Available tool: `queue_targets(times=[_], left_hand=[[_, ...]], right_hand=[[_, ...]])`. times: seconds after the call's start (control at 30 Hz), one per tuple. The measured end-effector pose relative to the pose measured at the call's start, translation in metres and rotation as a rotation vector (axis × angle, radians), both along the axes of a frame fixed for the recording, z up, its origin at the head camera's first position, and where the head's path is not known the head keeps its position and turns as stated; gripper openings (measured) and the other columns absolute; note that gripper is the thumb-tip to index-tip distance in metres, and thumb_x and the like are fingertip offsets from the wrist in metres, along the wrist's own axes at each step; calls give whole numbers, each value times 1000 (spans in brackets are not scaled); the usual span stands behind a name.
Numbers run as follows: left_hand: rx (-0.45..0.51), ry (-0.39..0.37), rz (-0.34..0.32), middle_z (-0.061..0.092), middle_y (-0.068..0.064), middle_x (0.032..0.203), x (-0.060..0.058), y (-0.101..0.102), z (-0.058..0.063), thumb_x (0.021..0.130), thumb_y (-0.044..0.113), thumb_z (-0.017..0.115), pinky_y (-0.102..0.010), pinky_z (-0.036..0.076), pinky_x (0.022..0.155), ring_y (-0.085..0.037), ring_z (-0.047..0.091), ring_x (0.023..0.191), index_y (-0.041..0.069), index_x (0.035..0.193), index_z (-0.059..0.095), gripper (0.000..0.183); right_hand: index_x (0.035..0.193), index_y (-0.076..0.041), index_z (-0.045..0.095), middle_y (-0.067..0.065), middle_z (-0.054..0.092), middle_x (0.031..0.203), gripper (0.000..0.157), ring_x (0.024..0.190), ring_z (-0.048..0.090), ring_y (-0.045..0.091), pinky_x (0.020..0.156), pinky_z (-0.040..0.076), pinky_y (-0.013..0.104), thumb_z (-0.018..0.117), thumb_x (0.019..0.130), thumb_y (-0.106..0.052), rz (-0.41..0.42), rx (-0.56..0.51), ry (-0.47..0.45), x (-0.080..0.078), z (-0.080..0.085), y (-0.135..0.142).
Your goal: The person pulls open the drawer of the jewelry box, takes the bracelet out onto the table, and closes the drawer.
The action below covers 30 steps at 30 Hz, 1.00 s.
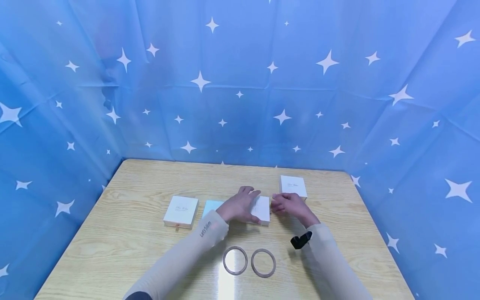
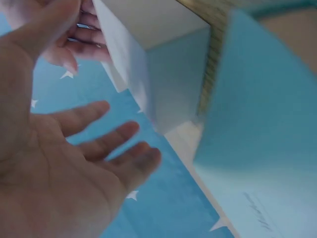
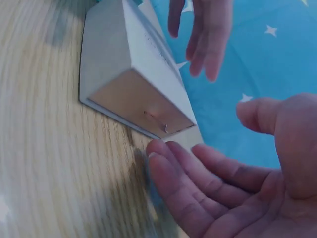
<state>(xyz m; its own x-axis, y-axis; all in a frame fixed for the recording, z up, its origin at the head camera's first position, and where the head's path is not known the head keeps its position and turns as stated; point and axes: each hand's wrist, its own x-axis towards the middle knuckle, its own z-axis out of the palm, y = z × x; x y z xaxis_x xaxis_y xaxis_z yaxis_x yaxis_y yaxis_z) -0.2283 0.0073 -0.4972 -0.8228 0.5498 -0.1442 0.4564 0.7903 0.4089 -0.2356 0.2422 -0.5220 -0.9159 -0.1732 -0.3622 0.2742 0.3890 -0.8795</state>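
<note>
A white drawer-style box (image 1: 262, 208) lies near the middle of the table. In the right wrist view its end face (image 3: 141, 99) carries a small ribbon tab (image 3: 157, 121). My left hand (image 1: 241, 205) hovers at this box's left side, and in the left wrist view its spread fingers (image 2: 126, 139) hold nothing. My right hand (image 1: 292, 206) is at the tab end, fingers loosely bent, with fingertips (image 3: 158, 148) close below the tab; contact cannot be made out. Partly behind my left hand sits a light blue box (image 1: 211, 206), seen large in the left wrist view.
Another white box (image 1: 181, 210) with a ribbon tab lies to the left, and one more white box (image 1: 293, 185) at the back right. Two round rings (image 1: 235, 261) lie side by side at the front of the wooden table (image 1: 112, 250). A starry blue curtain (image 1: 240, 62) surrounds it.
</note>
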Motion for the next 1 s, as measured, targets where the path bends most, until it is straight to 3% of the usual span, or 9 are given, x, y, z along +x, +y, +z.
queue_targets(times=[0.17, 0.4, 0.67, 1.0], left_hand=[[0, -29, -59, 37, -11, 161, -9, -4, -5, 71, 49, 91, -41, 40, 120, -27, 34, 149, 14, 161, 33, 112], [1, -61, -80, 39, -11, 160, -13, -8, -11, 73, 47, 91, -39, 40, 120, -25, 38, 147, 11, 159, 35, 109], [9, -65, -81, 51, -7, 149, -16, -5, -14, 71, 41, 93, -35, 47, 112, -21, 52, 131, 11, 155, 43, 102], [14, -65, -42, 55, -6, 143, -15, -3, -14, 67, 38, 95, -33, 50, 106, -18, 56, 120, 13, 153, 46, 102]], right_hand=[[127, 10, 59, 25, 74, 111, 51, 92, 76, 29, 82, 64, 37, 56, 105, -37, 22, -75, -72, 7, -3, 2], [121, 10, 64, 15, 76, 99, 38, 84, 76, 20, 77, 64, 32, 54, 106, -23, 35, -102, -132, 13, -12, -1], [121, 11, 66, 15, 76, 95, 30, 80, 74, 17, 75, 63, 30, 57, 104, -12, -46, -65, -85, 16, -20, -7], [109, 9, 70, 12, 75, 84, 19, 72, 73, 15, 70, 63, 28, 64, 98, -6, -84, 1, -5, 17, -22, -13]])
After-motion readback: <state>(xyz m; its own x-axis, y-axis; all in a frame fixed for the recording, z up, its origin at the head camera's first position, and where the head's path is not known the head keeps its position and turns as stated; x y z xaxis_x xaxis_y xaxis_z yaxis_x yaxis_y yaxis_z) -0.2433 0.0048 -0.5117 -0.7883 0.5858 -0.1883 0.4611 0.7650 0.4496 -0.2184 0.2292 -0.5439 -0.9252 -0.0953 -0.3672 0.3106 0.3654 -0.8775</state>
